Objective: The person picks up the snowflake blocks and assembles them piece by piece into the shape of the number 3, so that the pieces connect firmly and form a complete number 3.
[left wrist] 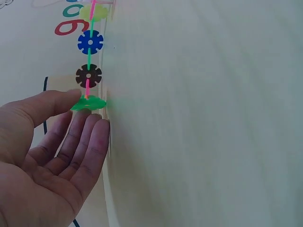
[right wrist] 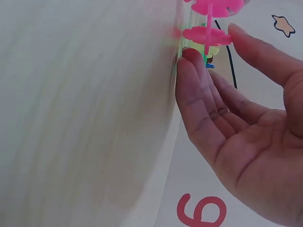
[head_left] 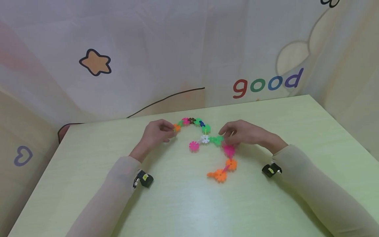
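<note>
A curving chain of notched plastic snowflake discs lies on the table. My left hand (head_left: 156,135) pinches its far left end, by an orange disc (head_left: 177,127); in the left wrist view the thumb and fingers meet at a green disc (left wrist: 90,102). My right hand (head_left: 244,132) holds the chain's right bend, where the right wrist view shows thumb and fingertips about a pink disc (right wrist: 207,36). Between the hands run a brown disc (head_left: 191,120), green ones and a white disc (head_left: 205,139). A pink disc (head_left: 194,146) branches off the white one. Orange discs (head_left: 220,175) form the near end.
The pale green tabletop (head_left: 183,204) reaches back to a printed curtain (head_left: 165,49) behind the chain. Small black cameras (head_left: 145,179) are worn at both wrists, below the cuffs.
</note>
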A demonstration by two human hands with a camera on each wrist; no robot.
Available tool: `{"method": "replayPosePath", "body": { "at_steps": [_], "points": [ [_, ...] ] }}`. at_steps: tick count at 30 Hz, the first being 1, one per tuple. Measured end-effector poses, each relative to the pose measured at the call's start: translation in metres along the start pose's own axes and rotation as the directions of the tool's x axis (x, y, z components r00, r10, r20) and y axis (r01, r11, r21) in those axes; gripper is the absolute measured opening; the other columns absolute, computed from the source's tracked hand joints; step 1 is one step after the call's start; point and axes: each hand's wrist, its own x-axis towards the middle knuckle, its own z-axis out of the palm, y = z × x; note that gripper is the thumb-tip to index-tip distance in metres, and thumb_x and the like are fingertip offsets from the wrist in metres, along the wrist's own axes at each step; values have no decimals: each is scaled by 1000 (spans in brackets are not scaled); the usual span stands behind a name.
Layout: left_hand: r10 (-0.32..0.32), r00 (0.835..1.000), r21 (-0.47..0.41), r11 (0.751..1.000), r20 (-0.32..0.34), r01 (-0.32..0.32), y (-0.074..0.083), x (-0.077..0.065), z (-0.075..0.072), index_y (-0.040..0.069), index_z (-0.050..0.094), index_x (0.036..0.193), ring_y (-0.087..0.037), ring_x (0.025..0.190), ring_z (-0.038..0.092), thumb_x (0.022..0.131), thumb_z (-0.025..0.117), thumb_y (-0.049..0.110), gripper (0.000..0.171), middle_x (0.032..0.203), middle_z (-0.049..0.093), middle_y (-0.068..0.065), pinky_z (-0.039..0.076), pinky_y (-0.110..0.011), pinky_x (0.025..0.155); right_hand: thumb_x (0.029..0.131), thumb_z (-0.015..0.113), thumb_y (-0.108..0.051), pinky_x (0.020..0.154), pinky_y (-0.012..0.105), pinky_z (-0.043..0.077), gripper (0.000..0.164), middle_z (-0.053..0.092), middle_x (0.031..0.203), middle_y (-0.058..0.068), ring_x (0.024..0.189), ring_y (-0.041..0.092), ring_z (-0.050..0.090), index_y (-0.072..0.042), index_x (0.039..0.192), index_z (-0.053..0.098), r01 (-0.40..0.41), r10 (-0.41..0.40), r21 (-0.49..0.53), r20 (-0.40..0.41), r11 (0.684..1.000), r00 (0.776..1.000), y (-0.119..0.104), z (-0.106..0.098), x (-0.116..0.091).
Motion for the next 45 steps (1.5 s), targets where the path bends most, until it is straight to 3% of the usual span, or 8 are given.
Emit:
{"method": "replayPosePath", "body": {
  "at_steps": [6,11,19,32,45],
  "points": [
    [5,1000,-22,1000,-30,-6,-1,5,2,-2,71,119,-28,95,73,96,76,4,24,110,74,-16,65,-34,81,100,72,-17,89,39,57,39,69,109,9,91,21,67,2,134,66,19,-19,-10,25,1000,1000,-2,2,0],
    [4,999,-33,999,-32,-5,3,15,13,-2,73,121,-28,99,73,97,73,2,25,112,75,-17,64,-34,82,99,76,-20,92,42,56,43,70,108,8,88,20,69,3,134,66,6,-6,-7,10,1000,1000,1,1,-8],
    [32,998,63,998,-51,-28,9,26,24,2,76,121,-26,100,72,95,71,4,26,112,76,-13,61,-32,80,97,78,-19,94,44,58,43,69,108,10,83,21,72,2,132,66,-51,52,14,-25,999,998,2,9,-8],
    [62,997,59,997,-54,-59,12,46,22,0,74,122,-29,108,71,94,70,-2,29,118,75,-15,61,-37,88,96,78,-19,93,43,59,40,70,106,12,82,21,73,2,128,67,-96,99,41,-96,995,990,-8,15,2],
    [74,992,74,995,-106,-67,17,58,20,-3,75,119,-25,91,69,93,66,-8,27,113,74,-19,59,-27,73,96,79,-16,89,39,63,39,75,99,11,83,22,77,6,126,65,-110,119,94,-101,990,988,-16,18,14]
  ]
}}
